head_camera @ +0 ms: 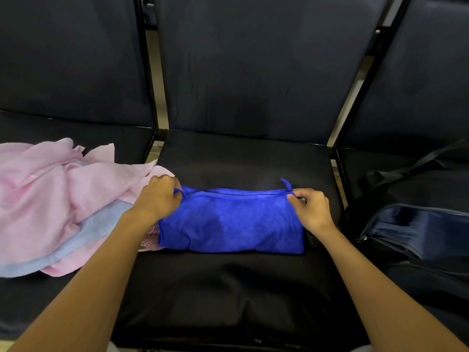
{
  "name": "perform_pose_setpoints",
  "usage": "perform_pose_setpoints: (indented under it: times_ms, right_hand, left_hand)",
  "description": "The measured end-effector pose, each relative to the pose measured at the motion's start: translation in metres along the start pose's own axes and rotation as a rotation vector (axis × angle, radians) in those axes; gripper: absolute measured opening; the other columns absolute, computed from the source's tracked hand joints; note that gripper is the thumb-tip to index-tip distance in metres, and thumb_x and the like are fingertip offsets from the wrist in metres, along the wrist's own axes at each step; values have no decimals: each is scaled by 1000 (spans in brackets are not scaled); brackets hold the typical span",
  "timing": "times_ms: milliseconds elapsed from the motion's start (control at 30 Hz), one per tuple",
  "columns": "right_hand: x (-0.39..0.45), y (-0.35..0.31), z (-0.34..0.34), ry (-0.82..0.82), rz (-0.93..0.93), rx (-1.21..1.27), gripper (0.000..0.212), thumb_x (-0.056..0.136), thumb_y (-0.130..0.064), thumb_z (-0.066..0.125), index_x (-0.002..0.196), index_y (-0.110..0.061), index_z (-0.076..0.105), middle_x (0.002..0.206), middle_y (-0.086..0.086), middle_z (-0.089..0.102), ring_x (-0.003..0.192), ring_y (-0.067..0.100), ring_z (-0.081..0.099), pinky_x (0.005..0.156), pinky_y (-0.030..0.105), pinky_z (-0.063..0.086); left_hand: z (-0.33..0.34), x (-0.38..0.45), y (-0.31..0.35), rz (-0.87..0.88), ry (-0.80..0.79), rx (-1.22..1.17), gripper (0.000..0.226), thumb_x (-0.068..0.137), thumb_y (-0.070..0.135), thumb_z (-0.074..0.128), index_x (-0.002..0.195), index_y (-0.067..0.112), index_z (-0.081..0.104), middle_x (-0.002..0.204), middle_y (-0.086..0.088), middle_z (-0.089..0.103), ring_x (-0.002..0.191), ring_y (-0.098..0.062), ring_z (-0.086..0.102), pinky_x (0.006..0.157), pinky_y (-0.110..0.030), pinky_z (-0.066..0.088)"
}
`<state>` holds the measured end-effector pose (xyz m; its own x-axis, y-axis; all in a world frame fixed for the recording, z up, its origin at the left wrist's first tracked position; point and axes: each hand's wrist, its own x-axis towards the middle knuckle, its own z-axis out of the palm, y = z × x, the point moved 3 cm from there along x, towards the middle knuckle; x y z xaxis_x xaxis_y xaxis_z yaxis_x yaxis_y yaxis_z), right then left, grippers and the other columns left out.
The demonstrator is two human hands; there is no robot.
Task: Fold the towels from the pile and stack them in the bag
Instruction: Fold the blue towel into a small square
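Dark padded seats (243, 288) in a row, black frame bars between them; view is from the head, looking down at the middle seat.

Blue towel (231, 222) lies on the middle seat, folded into a long band running left to right, near the seat's centre. Far edge shows doubled layers; a small corner tip sticks up at the far right.

Left hand (158, 196) pinches the towel's far left corner, fingers curled over the cloth. Right hand (311, 205) pinches the far right corner, thumb and fingers closed on the edge. Both forearms reach in from the near edge.

Pile (58, 199) of pink towels, with a pale blue one showing among them, sits on the left seat and spills over onto the left edge of the middle seat, touching the blue towel's left end, partly under the left wrist.

Bag (416, 229), dark navy with a zip, rests on the right seat, apart from the towel. Whether it is open cannot be told.
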<state>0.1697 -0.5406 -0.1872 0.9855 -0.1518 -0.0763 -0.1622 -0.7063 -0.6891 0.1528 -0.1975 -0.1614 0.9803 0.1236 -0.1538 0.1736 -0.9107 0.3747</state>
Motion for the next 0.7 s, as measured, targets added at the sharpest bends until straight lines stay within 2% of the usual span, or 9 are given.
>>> perform_pose_setpoints:
  times_ms: [100,200,300,333,433,500,600,700]
  right_hand:
    - [1,0,0,9,-12,-3,18,96,-15,63,106,-4,74,108,9,72,92,11,59,81,21,42]
    - [1,1,-4,81,-14,19,16,96,-14,63,101,-5,75,104,9,72,87,12,61,70,15,42]
    - [2,-1,-10,164,-10,83,15,94,-13,66,102,-5,75,102,8,71,88,12,63,70,11,42]
    - [1,-2,-12,192,-17,99,14,93,-13,68,102,-5,75,101,7,71,88,12,63,73,13,44]
    - [2,-3,-18,283,-23,175,11,89,-15,73,96,-9,77,95,5,72,87,15,67,82,31,55]
    - [2,-3,-22,316,-4,229,9,87,-16,74,96,-12,76,94,4,73,88,15,69,86,35,57]
    - [1,-5,-24,329,-14,276,9,87,-16,76,96,-15,76,95,3,73,86,13,69,83,28,57]
    - [0,-9,-27,354,-48,317,10,86,-17,76,96,-17,74,95,3,72,84,12,69,73,10,52]
  left_hand:
    - [-3,0,1,-4,28,-44,11,92,11,60,93,7,71,92,-14,68,85,-26,62,75,-32,49]
    - [-8,2,0,-2,88,-103,12,89,6,62,89,4,74,89,-16,71,83,-28,63,77,-35,52]
    - [-15,4,-1,-36,159,-172,11,87,2,65,89,-1,76,93,-18,72,86,-29,64,78,-35,51]
    - [-17,4,-1,-40,180,-193,11,87,1,66,91,-2,76,94,-18,72,86,-27,63,77,-33,48]
    - [-24,3,0,-37,236,-269,9,84,-1,69,91,-3,75,92,-18,72,82,-21,60,75,-30,45]
    - [-28,2,0,-53,281,-305,9,82,2,73,89,-2,76,92,-17,73,81,-19,60,76,-30,46]
    - [-34,0,1,-74,343,-338,11,79,5,77,88,-2,76,89,-17,73,77,-19,60,74,-30,47]
    - [-40,-2,1,-79,402,-372,12,76,8,80,83,-1,76,84,-17,72,70,-19,59,69,-27,46]
